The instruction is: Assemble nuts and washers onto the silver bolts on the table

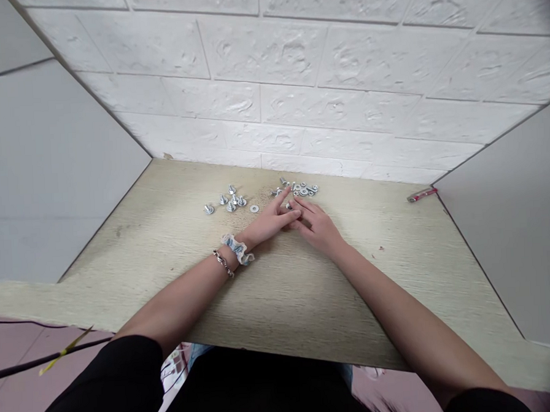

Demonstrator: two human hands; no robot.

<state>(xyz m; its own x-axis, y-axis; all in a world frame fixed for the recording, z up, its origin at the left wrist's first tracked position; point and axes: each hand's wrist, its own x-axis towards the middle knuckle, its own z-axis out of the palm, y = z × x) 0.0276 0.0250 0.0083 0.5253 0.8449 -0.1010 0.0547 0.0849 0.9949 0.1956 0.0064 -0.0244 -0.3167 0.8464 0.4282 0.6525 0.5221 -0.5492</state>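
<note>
My left hand [273,223] and my right hand [321,228] meet over the table, fingertips touching. Between them shows a small metal bolt [289,206], partly hidden by the fingers. My left index finger points out toward the loose hardware while the thumb presses in near the bolt. The right fingers are bent around the bolt from the other side. Just beyond the hands lies a pile of loose bolts, nuts and washers [304,191]. To the left, several bolts fitted with washers [231,205] stand on their heads, and a single flat washer [254,208] lies beside them.
The pale wooden table [280,298] runs back to a white brick-patterned wall [290,57]. Grey panels [56,174] enclose it on both sides. A red-handled tool [422,194] lies by the right panel. A dark cable [43,361] with a yellow tie hangs at lower left.
</note>
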